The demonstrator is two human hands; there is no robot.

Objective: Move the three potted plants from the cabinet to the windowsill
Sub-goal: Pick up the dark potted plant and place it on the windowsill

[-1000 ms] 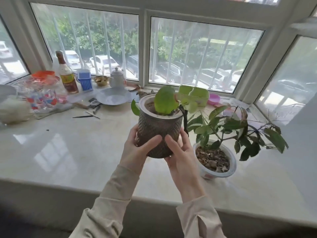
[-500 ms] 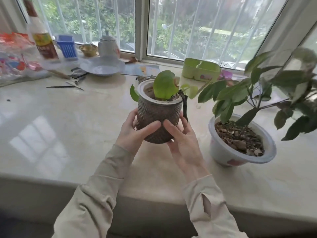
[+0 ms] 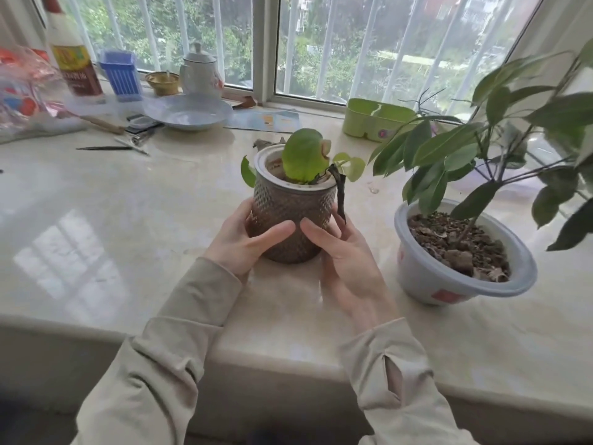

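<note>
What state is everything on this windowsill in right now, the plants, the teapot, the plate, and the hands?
brown pot: upright on the windowsill, held on both sides
left hand: on the pot
right hand: on the pot
white pot: upright, standing alone
teapot: lid on
plate: empty
bottle: upright

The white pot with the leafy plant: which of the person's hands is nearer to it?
Right. The right hand lies between the brown pot and the white pot; the left hand is beyond the brown pot.

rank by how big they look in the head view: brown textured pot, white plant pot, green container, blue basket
1. white plant pot
2. brown textured pot
3. green container
4. blue basket
The last two sit farther back, so true size is unsure.
</note>
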